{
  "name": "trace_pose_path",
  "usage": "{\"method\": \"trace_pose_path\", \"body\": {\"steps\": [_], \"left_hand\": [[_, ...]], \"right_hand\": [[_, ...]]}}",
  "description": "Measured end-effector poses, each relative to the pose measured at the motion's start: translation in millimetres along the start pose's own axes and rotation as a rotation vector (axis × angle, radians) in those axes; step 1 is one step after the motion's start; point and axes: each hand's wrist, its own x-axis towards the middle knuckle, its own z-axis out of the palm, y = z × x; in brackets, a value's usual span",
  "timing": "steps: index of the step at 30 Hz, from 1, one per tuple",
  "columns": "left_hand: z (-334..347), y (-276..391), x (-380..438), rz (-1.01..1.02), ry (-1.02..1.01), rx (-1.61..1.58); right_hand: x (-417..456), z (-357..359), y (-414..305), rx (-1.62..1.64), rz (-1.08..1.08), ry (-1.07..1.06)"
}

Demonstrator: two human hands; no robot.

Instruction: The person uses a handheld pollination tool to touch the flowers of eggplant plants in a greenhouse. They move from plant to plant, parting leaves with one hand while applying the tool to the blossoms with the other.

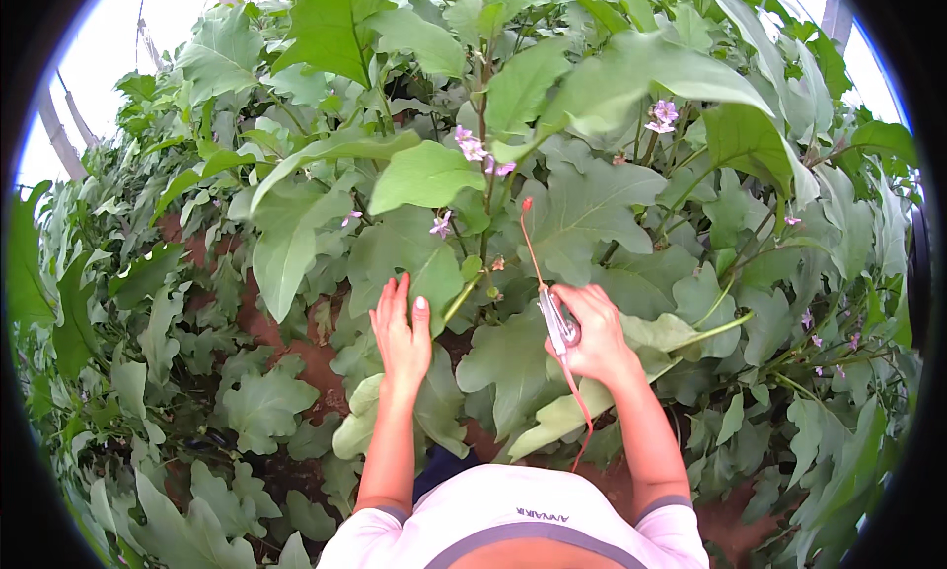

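Note:
Among eggplant plants, my left hand (pixel 400 340) is raised with its fingers extended, against or close to a broad green leaf (pixel 438 280); no held object shows in it. My right hand (pixel 598 334) is closed around a silver and white handheld tool (pixel 555 321). From the tool's top a thin reddish wand (pixel 530 240) with a red tip points up into the leaves, and a red cord (pixel 579 406) hangs from its lower end towards my shirt. Pale purple flowers (pixel 471 146) and a dark upright stem (pixel 484 199) stand ahead of my hands. Whether the wand's tip touches anything is unclear.
Dense lobed leaves (pixel 270 406) surround me on both sides. Reddish soil (pixel 285 340) shows between plants at the left. A large leaf (pixel 666 66) arches over at the upper right, with more purple flowers (pixel 663 115) beneath. Pale posts (pixel 63 136) rise at the far left.

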Motion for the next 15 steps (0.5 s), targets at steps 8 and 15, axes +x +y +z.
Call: {"method": "trace_pose_path", "body": {"steps": [8, 15], "left_hand": [[-14, -11, 6, 0.189, -0.132, -0.075], [-24, -36, 24, 0.355, -0.299, -0.197]], "right_hand": [[44, 16, -13, -0.323, 0.032, -0.080], [32, -1, -89, 0.639, 0.289, 0.305]]}}
